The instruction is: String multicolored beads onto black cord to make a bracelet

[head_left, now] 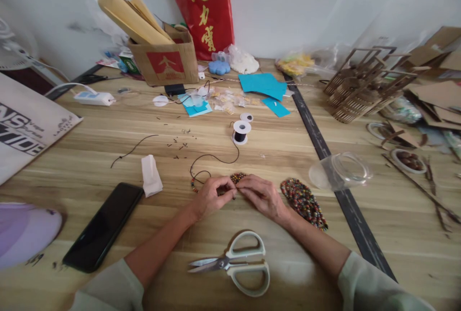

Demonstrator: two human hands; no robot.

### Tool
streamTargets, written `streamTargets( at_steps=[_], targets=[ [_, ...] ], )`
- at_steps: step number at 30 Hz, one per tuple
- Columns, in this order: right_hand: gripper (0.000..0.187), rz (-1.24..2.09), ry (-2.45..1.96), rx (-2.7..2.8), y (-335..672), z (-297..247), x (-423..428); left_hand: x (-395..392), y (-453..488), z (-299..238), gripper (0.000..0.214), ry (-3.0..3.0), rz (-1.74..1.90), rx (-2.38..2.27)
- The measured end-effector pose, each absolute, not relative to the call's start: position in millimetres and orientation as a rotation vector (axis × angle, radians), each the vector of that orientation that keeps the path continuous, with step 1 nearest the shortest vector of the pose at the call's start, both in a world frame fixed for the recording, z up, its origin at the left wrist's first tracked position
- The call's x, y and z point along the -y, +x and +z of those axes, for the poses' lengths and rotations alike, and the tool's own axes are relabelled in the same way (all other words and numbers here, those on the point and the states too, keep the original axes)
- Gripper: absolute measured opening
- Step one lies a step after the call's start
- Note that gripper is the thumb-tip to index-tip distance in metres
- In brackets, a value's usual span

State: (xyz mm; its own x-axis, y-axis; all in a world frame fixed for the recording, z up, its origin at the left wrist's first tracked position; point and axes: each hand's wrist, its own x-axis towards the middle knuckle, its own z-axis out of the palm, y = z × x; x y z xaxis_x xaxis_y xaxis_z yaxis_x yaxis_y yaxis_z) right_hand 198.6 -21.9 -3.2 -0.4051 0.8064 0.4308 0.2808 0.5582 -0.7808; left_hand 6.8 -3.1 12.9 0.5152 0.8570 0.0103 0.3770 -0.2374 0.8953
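My left hand and my right hand meet fingertip to fingertip on the wooden table, both pinched shut around a short beaded strand on a thin black cord. The cord runs from my fingers back to a white spool. A few strung beads lie just left of my left hand. A pile of multicoloured beads lies right beside my right wrist. Scissors with pale handles lie closed between my forearms.
A black phone and a folded white tissue lie to the left. An overturned clear plastic cup sits on the right by a dark strip. A cardboard box, blue sheets and wooden lattice pieces stand farther back.
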Motion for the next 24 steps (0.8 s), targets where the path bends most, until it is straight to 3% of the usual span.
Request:
streamTargets(
  at_steps=[24],
  targets=[
    [0.019,0.787,-0.872,1.932,198.6,-2.3,22.7,2.9,5.6,9.6,0.013,1.820,0.662,-1.018]
  ],
)
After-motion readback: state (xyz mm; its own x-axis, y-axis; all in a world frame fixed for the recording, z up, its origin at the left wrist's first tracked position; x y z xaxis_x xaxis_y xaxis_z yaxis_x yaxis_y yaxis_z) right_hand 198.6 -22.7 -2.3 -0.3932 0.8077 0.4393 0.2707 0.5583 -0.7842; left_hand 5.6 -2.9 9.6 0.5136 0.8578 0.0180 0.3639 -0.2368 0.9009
